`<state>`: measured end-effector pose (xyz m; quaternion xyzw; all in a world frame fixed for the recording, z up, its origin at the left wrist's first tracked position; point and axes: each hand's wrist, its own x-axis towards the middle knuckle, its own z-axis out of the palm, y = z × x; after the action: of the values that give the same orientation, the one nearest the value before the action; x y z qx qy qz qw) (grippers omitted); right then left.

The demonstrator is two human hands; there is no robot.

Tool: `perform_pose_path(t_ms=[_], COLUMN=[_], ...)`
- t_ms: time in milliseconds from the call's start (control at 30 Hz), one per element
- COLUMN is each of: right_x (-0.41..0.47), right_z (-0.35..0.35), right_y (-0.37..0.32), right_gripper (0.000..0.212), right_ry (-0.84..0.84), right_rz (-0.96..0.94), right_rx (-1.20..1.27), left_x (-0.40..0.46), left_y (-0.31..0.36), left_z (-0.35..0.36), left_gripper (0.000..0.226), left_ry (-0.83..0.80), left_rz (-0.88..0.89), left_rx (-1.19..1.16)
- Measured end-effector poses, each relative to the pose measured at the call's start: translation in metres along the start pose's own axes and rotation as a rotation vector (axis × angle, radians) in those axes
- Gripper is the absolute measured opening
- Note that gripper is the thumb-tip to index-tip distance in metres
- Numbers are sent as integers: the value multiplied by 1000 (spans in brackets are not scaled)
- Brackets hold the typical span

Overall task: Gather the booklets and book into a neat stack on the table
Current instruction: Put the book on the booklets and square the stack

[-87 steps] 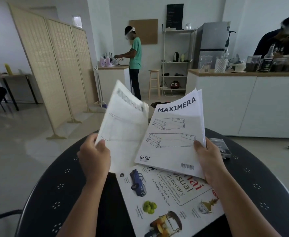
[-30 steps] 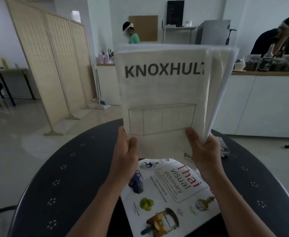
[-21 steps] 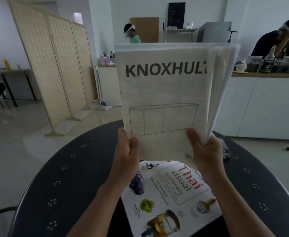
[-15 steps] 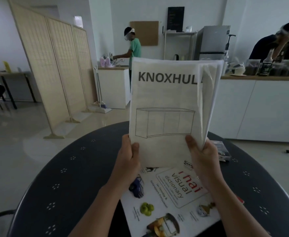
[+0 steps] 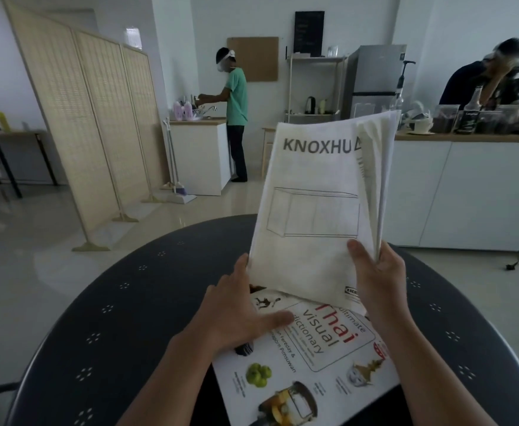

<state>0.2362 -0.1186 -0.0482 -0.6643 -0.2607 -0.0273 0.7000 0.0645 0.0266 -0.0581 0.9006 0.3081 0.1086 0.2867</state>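
Observation:
A bundle of white booklets (image 5: 319, 195), the front one printed KNOXHULT with a cabinet drawing, stands nearly upright with its lower edge resting on the book. My right hand (image 5: 378, 281) grips the bundle at its lower right corner, thumb on the front cover. The book (image 5: 307, 367), a white Thai visual dictionary with colour pictures, lies flat on the round dark table (image 5: 123, 309). My left hand (image 5: 236, 315) lies flat with spread fingers on the book's upper left part, its fingertips touching the booklets' lower left corner.
A white counter (image 5: 454, 192) with bottles and jars stands behind the table on the right, a folding screen (image 5: 80, 124) to the left. One person stands at a sink (image 5: 236, 112) at the back, another behind the counter (image 5: 479, 78).
Two booklets held apart were brought together into one upright bundle, then lowered toward the book. My left hand has let go of the bundle and dropped flat onto the book.

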Motion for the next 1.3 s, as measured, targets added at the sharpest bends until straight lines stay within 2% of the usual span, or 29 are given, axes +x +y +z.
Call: perform_pose_path(t_ms=[100,333,433,533,633,833,967,1133,1300], right_x=[3,4,2,2,2,6,10,14,18], right_z=[-1,-1,1,0,-2,-9,-16,-17,-19], right_y=[5,5,4,4,2,3,3,8,7], right_gripper=[10,21,20,16,14,19,11,18,18], right_ry=[75,176,155,145,185,312,374,321,243], right_rz=[0,37,40,56,85,105,112,81,178], right_rx=[-25,-50,-31,12,87,169,207,122,242], left_x=[1,-1,1,-4,-8,-14,-15,-17,-14], left_y=[1,9,5,-2,-6,-15,-22,-26,-40], left_z=[0,-5,-8,-14,-23,-32,-40,-50,-53], left_gripper=[148,132,126,95,72,66,63,65,72], left_ry=[-74,-96,-200,-261,-218,-92,-57,2,118], left_rz=[-1,-55,-112,-98,-57,29,47,50,24], left_rx=[135,172,69,-41,-83,-166,-221,-257,-410])
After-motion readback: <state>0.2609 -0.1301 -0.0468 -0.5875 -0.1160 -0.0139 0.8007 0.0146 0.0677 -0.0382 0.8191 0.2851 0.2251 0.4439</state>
